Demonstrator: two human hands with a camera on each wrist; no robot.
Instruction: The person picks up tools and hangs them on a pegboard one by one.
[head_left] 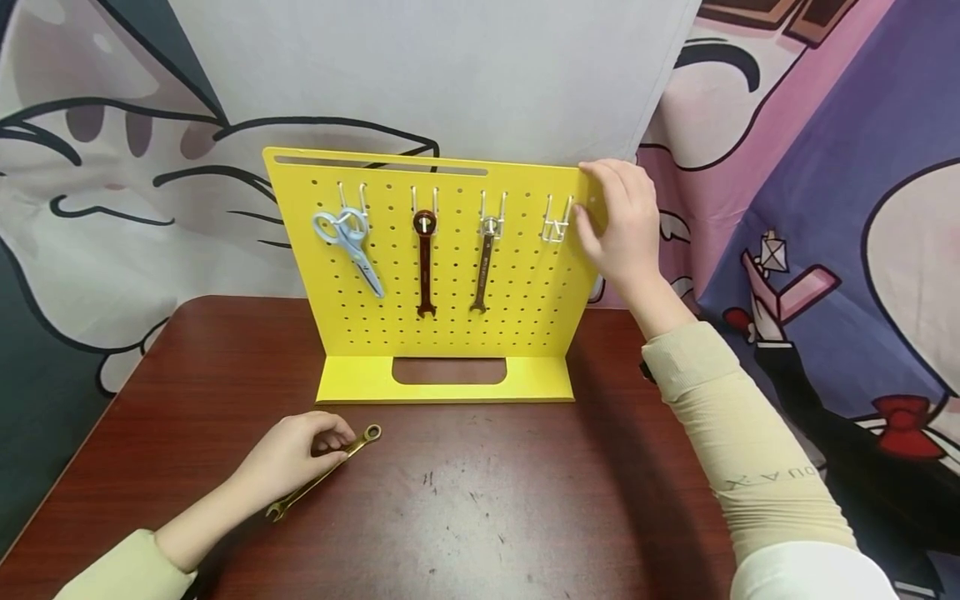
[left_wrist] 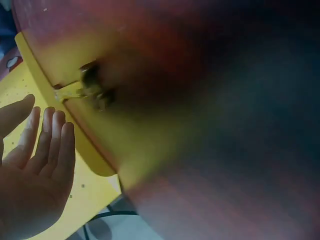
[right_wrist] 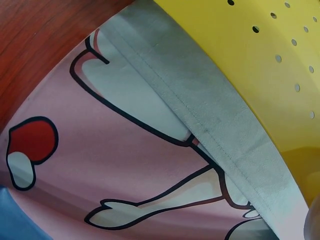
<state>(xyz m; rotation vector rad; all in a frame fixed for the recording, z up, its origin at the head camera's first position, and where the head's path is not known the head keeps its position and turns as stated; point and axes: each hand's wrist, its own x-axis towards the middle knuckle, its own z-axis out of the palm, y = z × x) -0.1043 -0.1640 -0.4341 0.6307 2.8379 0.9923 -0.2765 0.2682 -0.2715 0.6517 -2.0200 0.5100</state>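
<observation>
On the near left of the table, in the head view, a brass-coloured combination wrench (head_left: 303,489) lies slantwise. My left hand (head_left: 296,450) is over it, thumb near the shaft; in the left wrist view that hand (left_wrist: 42,155) has fairly straight fingers and a thumb apart from them. At the upper right corner of the yellow pegboard (head_left: 457,329), my right hand (head_left: 626,221) grips the edge, fingers at the top and thumb by the front. Blue-handled scissors (head_left: 352,242), a dark reddish wrench (head_left: 425,267) and a silver wrench (head_left: 483,262) hang from its hooks.
A white double hook (head_left: 555,229) near my right thumb carries nothing. The pegboard stands on its yellow base at the back of the dark red-brown table (head_left: 480,500). Behind hangs a printed cartoon cloth (head_left: 465,75). The right wrist view mostly shows this cloth and the board's perforated side.
</observation>
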